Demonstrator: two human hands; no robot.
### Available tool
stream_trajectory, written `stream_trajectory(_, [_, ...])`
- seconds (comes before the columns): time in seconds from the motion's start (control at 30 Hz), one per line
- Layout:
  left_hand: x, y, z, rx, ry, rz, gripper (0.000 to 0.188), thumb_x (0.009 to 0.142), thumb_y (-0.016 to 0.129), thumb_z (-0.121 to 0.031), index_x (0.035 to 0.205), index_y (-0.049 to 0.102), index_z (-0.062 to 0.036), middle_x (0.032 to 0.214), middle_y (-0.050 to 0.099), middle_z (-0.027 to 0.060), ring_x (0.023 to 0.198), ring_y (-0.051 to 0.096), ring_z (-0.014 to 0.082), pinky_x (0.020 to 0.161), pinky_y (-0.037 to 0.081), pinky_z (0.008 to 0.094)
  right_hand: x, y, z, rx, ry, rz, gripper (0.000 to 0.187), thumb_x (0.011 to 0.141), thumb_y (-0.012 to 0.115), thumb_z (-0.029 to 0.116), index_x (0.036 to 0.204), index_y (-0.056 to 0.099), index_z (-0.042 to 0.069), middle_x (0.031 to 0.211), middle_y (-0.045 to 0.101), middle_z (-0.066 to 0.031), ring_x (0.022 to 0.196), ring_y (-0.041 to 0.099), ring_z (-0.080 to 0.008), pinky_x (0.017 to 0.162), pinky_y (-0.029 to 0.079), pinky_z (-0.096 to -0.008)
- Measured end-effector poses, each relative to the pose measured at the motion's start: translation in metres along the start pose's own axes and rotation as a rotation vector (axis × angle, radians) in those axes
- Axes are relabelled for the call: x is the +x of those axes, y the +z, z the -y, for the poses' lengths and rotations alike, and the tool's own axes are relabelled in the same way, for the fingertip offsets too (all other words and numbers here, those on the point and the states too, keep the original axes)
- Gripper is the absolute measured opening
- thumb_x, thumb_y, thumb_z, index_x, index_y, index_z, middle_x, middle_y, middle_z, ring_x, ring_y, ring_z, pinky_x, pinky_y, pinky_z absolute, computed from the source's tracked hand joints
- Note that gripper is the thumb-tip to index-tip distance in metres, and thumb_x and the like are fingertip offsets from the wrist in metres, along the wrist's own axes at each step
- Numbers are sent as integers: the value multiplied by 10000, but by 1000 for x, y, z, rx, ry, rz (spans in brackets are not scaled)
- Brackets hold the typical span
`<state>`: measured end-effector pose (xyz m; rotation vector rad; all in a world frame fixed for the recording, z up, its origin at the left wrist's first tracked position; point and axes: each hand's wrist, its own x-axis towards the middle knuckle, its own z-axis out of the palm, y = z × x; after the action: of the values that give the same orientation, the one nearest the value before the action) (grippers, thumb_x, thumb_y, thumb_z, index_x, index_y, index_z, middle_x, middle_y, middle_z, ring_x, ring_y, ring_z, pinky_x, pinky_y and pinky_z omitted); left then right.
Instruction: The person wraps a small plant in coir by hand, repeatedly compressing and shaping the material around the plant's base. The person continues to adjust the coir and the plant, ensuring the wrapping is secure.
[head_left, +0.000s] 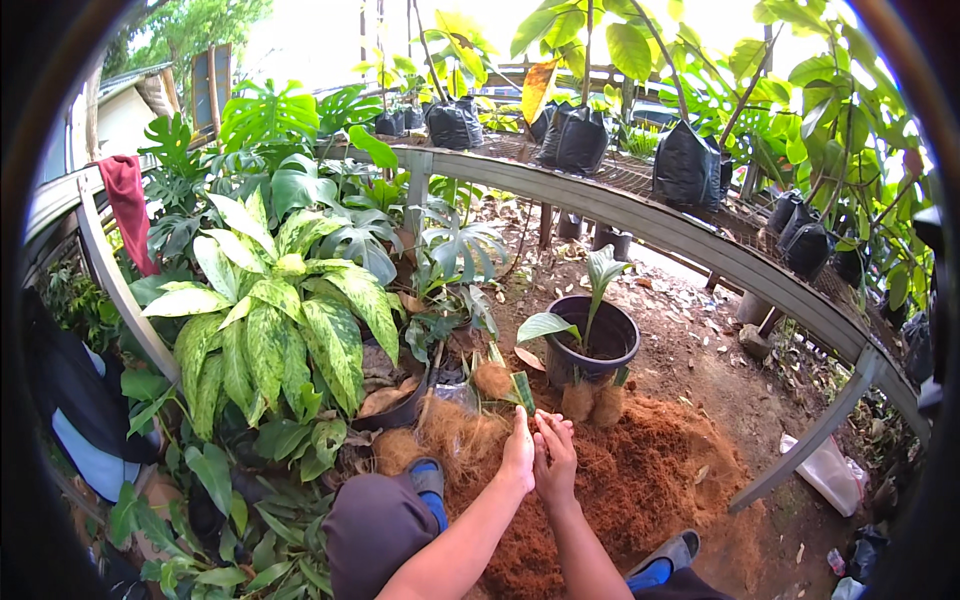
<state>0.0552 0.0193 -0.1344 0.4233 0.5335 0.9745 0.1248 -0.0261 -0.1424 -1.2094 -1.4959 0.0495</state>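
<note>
My left hand [517,452] and my right hand [555,455] are pressed close together over a heap of reddish-brown coir [640,480]. The fingers of my right hand are curled in against my left hand, which is seen edge-on. Whatever lies between the palms is hidden. Just beyond my left fingertips is a cut green leaf [523,390], beside a brown fibre-wrapped ball [492,380]; I cannot tell whether the leaf is touched. Two more fibre balls [592,403] rest against a black pot [610,345] holding a young broad-leaved plant [597,290].
Loose pale fibre [460,432] lies left of the coir. A large variegated plant [280,300] crowds the left side. A curved grey bench frame [640,215] carries black-bagged saplings [687,165] behind. At the right lie a slanting support leg [815,440] and a white plastic bag [825,475].
</note>
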Motion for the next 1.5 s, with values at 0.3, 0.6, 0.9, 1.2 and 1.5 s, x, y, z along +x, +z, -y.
stream_trajectory(0.3, [-2, 0, -2, 4, -47, -43, 817, 1043, 254, -714, 1325, 588, -23, 1304, 656, 175, 1226, 629, 281, 1068, 519, 402, -5, 0, -2, 126, -3, 33, 413, 1060, 469, 199, 1357, 626, -42, 1355, 619, -231, 1296, 560, -397, 1130, 393, -456])
stream_trajectory(0.6, [-5, 0, -5, -28, -90, 12, 880, 997, 320, -777, 1542, 399, -91, 1541, 470, 142, 1373, 514, 269, 1132, 449, 414, 8, -14, 0, -115, -195, -19, 363, 1000, 513, 169, 1283, 680, 14, 1429, 608, -150, 1453, 443, -362, 1254, 187, -568])
stream_trajectory(0.9, [7, -9, -2, 19, -54, -30, 731, 989, 396, -764, 1356, 564, -154, 1277, 636, 73, 1176, 642, 193, 964, 575, 328, 4, -10, 3, -308, -210, -14, 355, 1036, 507, 211, 1268, 707, 31, 1417, 636, -100, 1468, 443, -329, 1269, 22, -608])
stream_trajectory(1.2, [-3, -4, -10, -79, -80, 146, 792, 1035, 314, -714, 1316, 578, -23, 1242, 674, 163, 1199, 643, 259, 1025, 550, 364, 7, -10, 8, -221, -262, -18, 323, 1003, 562, 140, 1264, 703, 12, 1358, 667, -131, 1394, 531, -328, 1241, 213, -568])
stream_trajectory(1.5, [-2, 2, -9, -38, 9, 201, 710, 1097, 257, -596, 1325, 564, 2, 1300, 659, 185, 1251, 618, 292, 1141, 470, 413, 0, -5, 6, -40, -121, -51, 327, 1048, 544, 199, 1238, 710, -10, 1309, 678, -173, 1278, 605, -354, 1095, 445, -452])
